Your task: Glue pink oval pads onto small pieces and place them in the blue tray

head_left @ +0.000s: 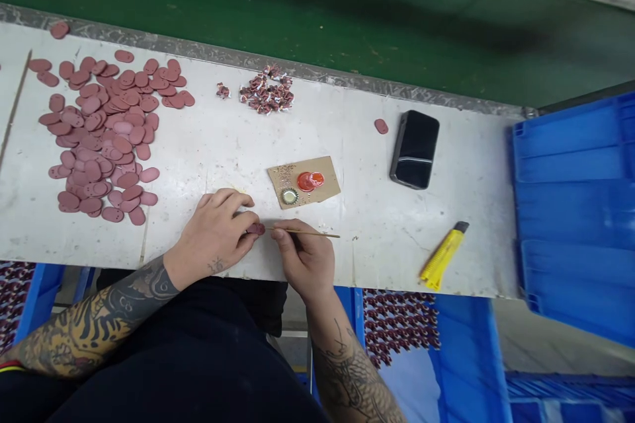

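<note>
My left hand [218, 231] is closed on a small dark-red oval piece [256, 229], pinched between thumb and fingertips just above the table's near edge. In my right hand [305, 254] a thin wooden stick [312, 232] is gripped, its near end pointing at that piece. Whether the stick's tip touches the piece I cannot tell. Beyond my hands lies a piece of brown cardboard [327, 195]. On it sit glossy red-orange paint [306, 181], a bottle cap [290, 196] with pale contents, and many tiny specks.
Many flat reddish ovals [109, 132] lie heaped at the left. Small figures [268, 91] cluster at the back. Farther right are a single oval [381, 125], a black phone [415, 149] and a yellow utility knife [443, 256]. Blue crates [570, 211] stand at the right end; a tray of figures [399, 324] sits below.
</note>
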Available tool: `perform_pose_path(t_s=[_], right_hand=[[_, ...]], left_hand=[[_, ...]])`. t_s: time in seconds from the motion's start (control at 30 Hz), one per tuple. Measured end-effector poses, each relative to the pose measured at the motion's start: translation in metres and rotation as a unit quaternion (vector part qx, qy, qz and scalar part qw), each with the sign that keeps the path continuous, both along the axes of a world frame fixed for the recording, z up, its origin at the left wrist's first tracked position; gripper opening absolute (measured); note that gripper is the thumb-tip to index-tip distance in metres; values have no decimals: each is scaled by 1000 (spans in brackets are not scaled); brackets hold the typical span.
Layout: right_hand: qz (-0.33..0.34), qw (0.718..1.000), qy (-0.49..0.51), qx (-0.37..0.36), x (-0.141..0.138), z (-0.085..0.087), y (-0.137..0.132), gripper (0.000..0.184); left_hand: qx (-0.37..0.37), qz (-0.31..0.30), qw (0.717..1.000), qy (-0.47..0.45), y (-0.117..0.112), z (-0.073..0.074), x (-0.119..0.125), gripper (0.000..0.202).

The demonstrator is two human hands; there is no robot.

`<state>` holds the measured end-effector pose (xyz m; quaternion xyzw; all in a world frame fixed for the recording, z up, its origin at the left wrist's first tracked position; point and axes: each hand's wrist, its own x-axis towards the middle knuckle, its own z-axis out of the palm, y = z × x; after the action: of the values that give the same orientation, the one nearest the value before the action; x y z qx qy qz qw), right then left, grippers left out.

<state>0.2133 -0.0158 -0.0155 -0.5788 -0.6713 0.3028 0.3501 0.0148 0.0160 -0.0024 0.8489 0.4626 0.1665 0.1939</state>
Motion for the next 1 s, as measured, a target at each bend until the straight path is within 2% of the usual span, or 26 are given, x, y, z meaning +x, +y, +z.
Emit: perform_pose_path(t_s=[0.37,0.57,0.63,0.8,1.0], right_hand=[[61,998,-33,11,-3,-2,4,15],[65,997,-51,6,-5,-2,3,18],[33,999,-26,4,-2,-2,1,16],[-134,991,15,7,13,-4,8,17],[-185,982,-14,37,16,-12,30,20]], left_hand=[[-2,-4,1000,7,1,1,0,13],[9,-6,1000,7,0,-1,-1,13],[7,-3,1000,3,0,-1,-1,13],[7,0,1000,-7,0,-1,0,14],[-1,3,1000,-5,1,0,0,17]])
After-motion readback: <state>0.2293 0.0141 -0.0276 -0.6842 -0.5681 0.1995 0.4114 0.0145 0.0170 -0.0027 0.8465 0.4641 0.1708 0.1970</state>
